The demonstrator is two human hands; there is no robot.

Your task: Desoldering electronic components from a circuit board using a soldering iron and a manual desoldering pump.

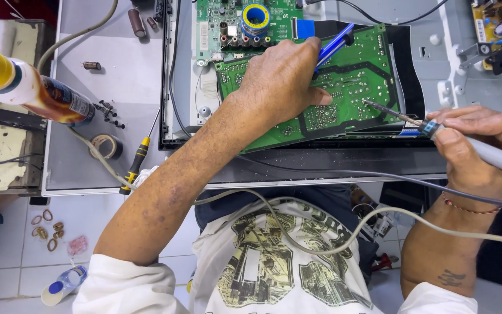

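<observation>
Grey metal chassis point(117, 87) fills upper frame. Green circuit board point(350, 87) lies tilted at upper centre. Your left hand point(283, 81) presses flat on board, fingers curled round blue tool point(333, 45). Your right hand point(477, 142), right edge, pinches soldering iron point(431, 128); tip touches board's right side. Yellow-handled screwdriver point(135, 166) lies left of centre.

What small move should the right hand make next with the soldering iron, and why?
Probably bring the soldering iron tip a little left and down onto the green circuit board: the right hand holds it at the board's right edge, while the left hand steadies the board.
</observation>
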